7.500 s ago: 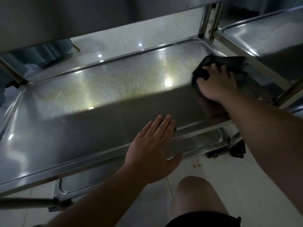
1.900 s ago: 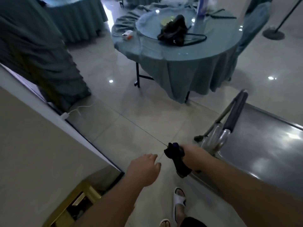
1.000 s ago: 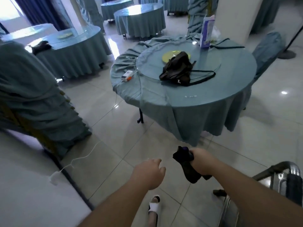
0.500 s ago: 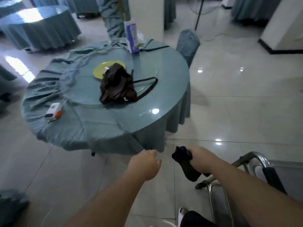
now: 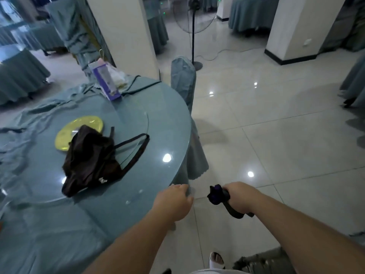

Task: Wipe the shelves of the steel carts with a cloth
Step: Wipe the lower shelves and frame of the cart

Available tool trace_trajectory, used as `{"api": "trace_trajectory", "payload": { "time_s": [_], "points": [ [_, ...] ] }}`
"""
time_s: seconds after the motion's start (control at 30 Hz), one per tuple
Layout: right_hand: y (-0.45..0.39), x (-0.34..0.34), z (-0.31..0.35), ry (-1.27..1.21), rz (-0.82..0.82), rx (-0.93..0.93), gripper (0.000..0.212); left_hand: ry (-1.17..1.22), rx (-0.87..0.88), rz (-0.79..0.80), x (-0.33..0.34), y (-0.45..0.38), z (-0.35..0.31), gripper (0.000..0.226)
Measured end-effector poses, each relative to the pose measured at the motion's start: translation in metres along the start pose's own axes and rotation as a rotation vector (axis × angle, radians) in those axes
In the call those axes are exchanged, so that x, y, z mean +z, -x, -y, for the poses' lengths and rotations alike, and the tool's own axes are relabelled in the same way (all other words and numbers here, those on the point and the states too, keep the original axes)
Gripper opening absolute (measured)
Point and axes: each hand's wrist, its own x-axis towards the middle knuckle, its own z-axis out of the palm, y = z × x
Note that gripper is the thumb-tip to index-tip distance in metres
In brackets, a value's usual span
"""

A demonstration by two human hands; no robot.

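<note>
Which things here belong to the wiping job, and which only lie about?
For the job:
- dark cloth, gripped in the right hand
- left hand, holding nothing

Just lying about:
- black bag
- yellow plate
- purple box
- round table
- standing fan

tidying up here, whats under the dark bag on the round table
The dark bag lies partly on a yellow plate, on the round table's glass top. Whatever else sits beneath the bag is covered.

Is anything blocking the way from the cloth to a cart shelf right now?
No cart shelf is clearly in view, so the path cannot be judged. The right hand grips the cloth over bare floor tiles; the round table sits to its left.
</note>
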Motion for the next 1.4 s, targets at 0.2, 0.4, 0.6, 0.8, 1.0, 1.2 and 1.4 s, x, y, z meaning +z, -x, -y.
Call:
{"api": "trace_trajectory", "payload": {
  "time_s": [0.2,0.4,0.6,0.8,1.0,1.2,1.4],
  "points": [
    [-0.051,-0.084,-0.054,-0.035,-0.074,0.039,0.013,-0.034,0.083,-0.011,-0.066,-0.106,-0.054,0.049],
    [-0.096,-0.13,-0.132,-0.073,-0.114,0.153,0.019,-0.115,0.222,0.058,-0.099,-0.227,-0.118,0.062],
    [-0.138,-0.184,-0.213,-0.244,-0.204,0.376,0.028,-0.218,0.485,0.088,-0.14,-0.356,-0.194,0.064],
    [-0.148,-0.214,-0.273,-0.414,-0.326,0.621,0.024,-0.362,0.704,0.168,-0.177,-0.447,-0.285,0.063],
    [-0.133,-0.207,-0.333,-0.506,-0.327,0.814,0.021,-0.54,0.883,0.242,-0.169,-0.495,-0.394,0.061],
    [-0.099,-0.197,-0.437,-0.593,-0.34,0.957,0.03,-0.641,1.062,0.229,-0.148,-0.519,-0.536,0.058],
    [-0.047,-0.207,-0.533,-0.729,-0.353,1.081,0.044,-0.685,1.182,0.23,-0.135,-0.516,-0.675,0.061]
  ]
}}
